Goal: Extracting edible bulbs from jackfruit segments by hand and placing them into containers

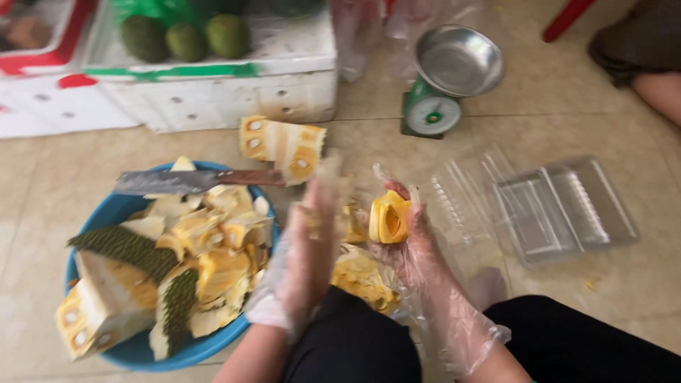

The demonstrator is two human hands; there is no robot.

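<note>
Right hand (pixel 411 237) gloved, fingers curled round yellow jackfruit pod (pixel 389 218), left hand (pixel 308 241) blurred, flat, released

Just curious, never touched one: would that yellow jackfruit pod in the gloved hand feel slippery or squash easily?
Probably a bit slippery: the yellow jackfruit pod looks glossy, and the right hand wears a thin clear plastic glove. It likely yields under pressure, since it appears split open and hollow. It seems light, pinched by fingertips alone.

Light: you get soft, even daylight, with faint shadows on the floor (pixel 624 284)
Blur: your left hand (pixel 301 248) smears with motion
Glare: mild on the scale pan (pixel 457 60)
</note>
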